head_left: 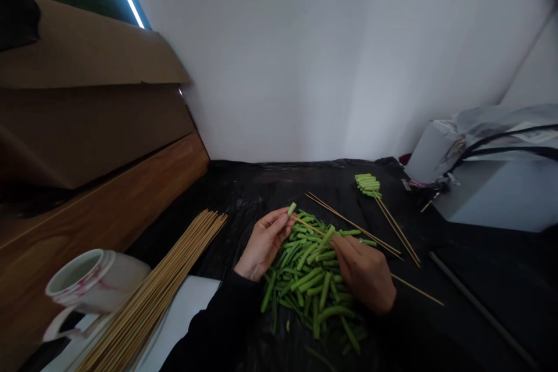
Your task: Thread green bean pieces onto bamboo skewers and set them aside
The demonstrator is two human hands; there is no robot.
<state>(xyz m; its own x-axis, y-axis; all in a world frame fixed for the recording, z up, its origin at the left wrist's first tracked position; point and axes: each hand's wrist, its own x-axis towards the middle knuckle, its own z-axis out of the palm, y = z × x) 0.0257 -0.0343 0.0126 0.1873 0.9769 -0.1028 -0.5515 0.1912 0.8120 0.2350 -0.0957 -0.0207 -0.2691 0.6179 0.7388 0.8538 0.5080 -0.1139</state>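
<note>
My left hand [265,243] pinches a short green bean piece [292,209] between thumb and fingertips, just above a pile of cut green beans [311,279] on the black plastic sheet [244,192]. My right hand [365,272] rests on the pile, closed round a thin bamboo skewer [417,289] whose tip points toward the bean piece; another bean piece [328,235] sits at its fingers. A finished skewer of bean pieces [368,184] lies farther back on the right.
A thick bundle of bamboo skewers [161,290] lies at the left, beside a white mug [82,285] with red marks. Loose skewers [353,225] lie past the pile. A white box with black cables [488,180] stands at right, cardboard [87,99] at left.
</note>
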